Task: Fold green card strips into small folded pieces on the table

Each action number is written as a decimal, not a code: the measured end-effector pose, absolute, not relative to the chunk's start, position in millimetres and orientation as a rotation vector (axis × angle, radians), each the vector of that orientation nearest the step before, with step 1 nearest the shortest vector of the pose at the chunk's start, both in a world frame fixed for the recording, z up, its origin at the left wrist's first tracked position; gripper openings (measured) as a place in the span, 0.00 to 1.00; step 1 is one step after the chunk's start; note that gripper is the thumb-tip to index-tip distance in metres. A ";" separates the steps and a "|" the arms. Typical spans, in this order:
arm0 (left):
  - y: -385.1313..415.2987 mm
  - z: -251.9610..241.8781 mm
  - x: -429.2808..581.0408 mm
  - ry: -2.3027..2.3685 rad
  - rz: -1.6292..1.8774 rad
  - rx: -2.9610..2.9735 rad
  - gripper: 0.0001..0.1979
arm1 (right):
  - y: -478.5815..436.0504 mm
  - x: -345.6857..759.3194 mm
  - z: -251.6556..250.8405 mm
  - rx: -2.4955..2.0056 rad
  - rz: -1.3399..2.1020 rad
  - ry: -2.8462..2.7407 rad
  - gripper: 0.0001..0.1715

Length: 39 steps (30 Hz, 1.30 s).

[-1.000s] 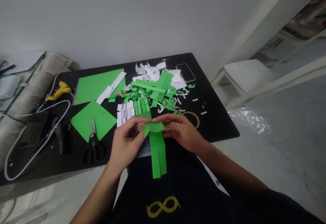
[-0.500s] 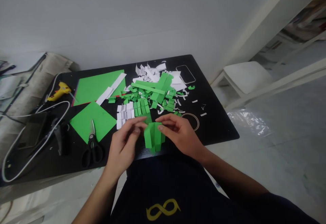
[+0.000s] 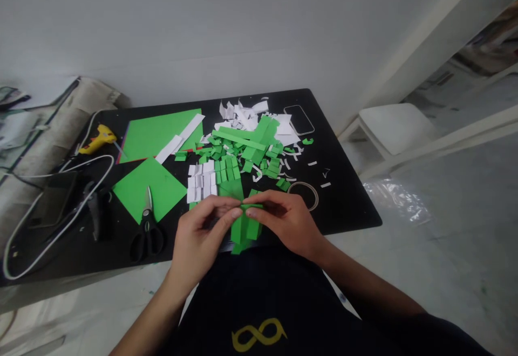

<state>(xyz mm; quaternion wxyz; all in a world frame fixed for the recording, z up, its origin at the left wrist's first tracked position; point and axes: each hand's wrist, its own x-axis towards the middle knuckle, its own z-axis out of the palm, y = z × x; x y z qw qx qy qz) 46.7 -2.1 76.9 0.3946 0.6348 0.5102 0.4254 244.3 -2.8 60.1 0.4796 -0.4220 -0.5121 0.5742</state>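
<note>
Between my two hands, over the table's near edge, is a folded green paper piece (image 3: 246, 229) with upright pleats. My left hand (image 3: 204, 226) pinches its top edge between thumb and fingers. Right beside it, my right hand (image 3: 281, 218) pinches the same edge, the fingertips of both hands nearly touching. Just beyond my fingers lies a pleated green and white paper strip panel; its white part (image 3: 201, 180) is on the left and its green part (image 3: 227, 170) on the right. The lower part of that panel is partly hidden by my hands.
A heap of green scraps (image 3: 257, 140) and white scraps (image 3: 243, 113) lies at the back. Black scissors (image 3: 147, 232) rest on a green square sheet (image 3: 137, 189). A yellow glue gun (image 3: 97, 139) and white cable (image 3: 111, 172) are left; a tape ring (image 3: 314, 197) is right.
My left fingers have closed in on the green piece's top edge and now pinch it beside my right hand. The view has shifted slightly.
</note>
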 end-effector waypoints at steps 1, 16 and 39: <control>-1.9 77.5 45.9 1.284 1.065 1.577 0.03 | -2.8 244.8 60.7 -1.037 1.396 -1.263 0.07; -0.2 79.0 46.1 1.160 1.074 1.199 0.05 | -6.4 244.9 71.9 -1.083 1.384 -1.261 0.07; -6.3 69.9 54.2 1.249 1.068 1.612 0.04 | -7.6 240.4 71.4 -1.139 1.251 -1.261 0.02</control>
